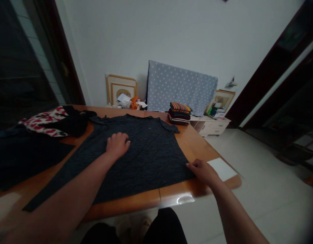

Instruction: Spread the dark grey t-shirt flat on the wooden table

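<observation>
wooden table [136, 200] bearing dark t-shirt [146, 152]

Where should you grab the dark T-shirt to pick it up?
Probably at a hem corner. The dark T-shirt lies flat on the table, so pinch its thin edge from the side. The right hand already rests at the near right corner; the left hand presses flat on the middle.

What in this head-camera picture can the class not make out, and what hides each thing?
- Shirt front under the left hand: the hand covers that patch of the dark T-shirt.
- Right hand fingertips at the hem: curled, so the grip is unclear.
- Small chest mark: too small to read.
- Folded stack: count of garments too small to tell.
- Dark cloth: cut off by the left edge.
</observation>
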Demonstrator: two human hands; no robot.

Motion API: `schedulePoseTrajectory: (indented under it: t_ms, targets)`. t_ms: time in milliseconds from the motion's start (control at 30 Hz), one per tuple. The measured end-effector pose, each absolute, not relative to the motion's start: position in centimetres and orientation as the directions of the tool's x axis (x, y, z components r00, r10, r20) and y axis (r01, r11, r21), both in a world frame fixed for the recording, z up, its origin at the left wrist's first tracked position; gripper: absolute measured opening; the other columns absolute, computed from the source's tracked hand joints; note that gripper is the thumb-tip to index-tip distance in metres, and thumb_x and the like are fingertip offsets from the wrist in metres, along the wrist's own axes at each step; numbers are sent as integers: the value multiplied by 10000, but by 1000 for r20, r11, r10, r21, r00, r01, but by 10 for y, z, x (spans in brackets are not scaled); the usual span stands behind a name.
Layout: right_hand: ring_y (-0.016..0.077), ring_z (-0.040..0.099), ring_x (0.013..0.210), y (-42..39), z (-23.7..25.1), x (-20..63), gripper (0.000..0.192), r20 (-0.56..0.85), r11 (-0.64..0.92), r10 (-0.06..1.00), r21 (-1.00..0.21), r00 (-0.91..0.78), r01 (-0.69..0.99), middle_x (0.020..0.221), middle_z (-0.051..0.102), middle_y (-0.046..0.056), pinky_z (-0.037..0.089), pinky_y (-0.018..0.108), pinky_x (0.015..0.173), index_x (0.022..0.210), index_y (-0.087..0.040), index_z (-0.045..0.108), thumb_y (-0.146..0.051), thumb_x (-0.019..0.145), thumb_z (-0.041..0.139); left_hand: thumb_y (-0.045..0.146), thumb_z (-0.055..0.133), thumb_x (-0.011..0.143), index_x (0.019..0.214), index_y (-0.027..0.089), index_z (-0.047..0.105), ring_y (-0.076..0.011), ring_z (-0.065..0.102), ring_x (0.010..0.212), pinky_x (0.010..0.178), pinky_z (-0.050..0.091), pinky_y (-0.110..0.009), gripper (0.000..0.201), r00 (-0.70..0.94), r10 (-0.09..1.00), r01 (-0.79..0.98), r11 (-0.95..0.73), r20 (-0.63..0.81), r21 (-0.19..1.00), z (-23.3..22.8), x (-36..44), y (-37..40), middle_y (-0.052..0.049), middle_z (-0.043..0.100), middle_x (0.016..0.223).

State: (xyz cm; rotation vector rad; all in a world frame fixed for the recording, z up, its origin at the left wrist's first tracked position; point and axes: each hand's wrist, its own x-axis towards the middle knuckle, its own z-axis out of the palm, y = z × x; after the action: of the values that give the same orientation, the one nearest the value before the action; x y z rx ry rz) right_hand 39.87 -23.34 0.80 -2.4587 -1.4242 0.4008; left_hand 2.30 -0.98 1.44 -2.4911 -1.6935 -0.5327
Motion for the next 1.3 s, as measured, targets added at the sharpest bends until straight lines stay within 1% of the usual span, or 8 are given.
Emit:
schedulePoseTrajectory:
  t_ms: [167, 267, 367, 567, 700, 967, 1100, 1300]
  targets:
    - [170, 597, 655, -238, 8, 396, 279, -98, -449, 889, -375, 447, 811, 718, 676, 28, 303, 278, 573, 762, -220, 609, -483, 854, 594, 308, 581, 853, 953, 229, 672, -209, 613, 874, 761, 432, -309, 157, 778, 627, 590, -754, 47, 288, 50, 61, -53, -41, 678, 947]
    - [166, 593, 652, -240, 7, 397, 246, -75, -434, 895, -377, 440, 818, 712, 674, 28, 308, 278, 583, 760, -218, 609, -446, 852, 600, 354, 587, 876, 989, 229, 666, -159, 620, 780, 662, 425, -253, 186, 912, 394, 394, -762, -115, 514, 61, 82, -95, -7, 679, 882]
    - [164, 589, 645, -243, 6, 397, 245, -62, -441, 890, -374, 452, 816, 709, 672, 26, 304, 279, 580, 758, -220, 616, -447, 850, 605, 442, 679, 815, 996, 234, 657, -161, 614, 800, 658, 434, -248, 277, 948, 307, 302, -791, -83, 532, 59, 93, -134, -6, 664, 921]
    - [166, 592, 657, -251, 9, 394, 243, -74, -477, 872, -359, 485, 803, 729, 677, 19, 288, 277, 571, 778, -232, 632, -466, 843, 617, 361, 669, 798, 927, 219, 622, -218, 599, 893, 758, 466, -319, 198, 912, 409, 392, -894, 39, 218, 48, 100, -171, -50, 628, 976]
    - [174, 601, 679, -256, 6, 397, 231, -62, -472, 873, -357, 483, 806, 739, 679, 22, 299, 280, 580, 784, -233, 632, -454, 845, 608, 210, 521, 843, 878, 205, 608, -228, 608, 877, 747, 472, -339, 94, 894, 446, 438, -890, 40, 128, 46, 105, -180, -68, 629, 932]
    - [203, 627, 724, -275, 3, 406, 254, -88, -472, 877, -349, 473, 809, 765, 686, 38, 334, 293, 616, 784, -235, 618, -473, 859, 570, 186, 558, 804, 830, 230, 615, -223, 599, 822, 722, 461, -340, 77, 895, 433, 401, -886, 105, 234, 36, 105, -196, -57, 627, 865]
    - [231, 635, 779, -276, 19, 390, 302, 41, -481, 855, -309, 517, 820, 881, 694, 57, 319, 298, 592, 896, -248, 617, -543, 846, 581, 281, 614, 829, 845, 234, 631, -205, 593, 832, 704, 445, -314, 52, 866, 472, 401, -853, 166, 333, 31, 98, -198, -44, 625, 884]
    - [182, 619, 709, -258, 14, 349, 237, 95, -172, 969, -400, 227, 900, 799, 683, 22, 338, 287, 607, 870, -251, 598, -460, 918, 495, 313, 584, 889, 927, 230, 660, -173, 598, 844, 725, 445, -280, 119, 767, 597, 439, -756, 236, 485, 33, 63, -198, -32, 638, 905]
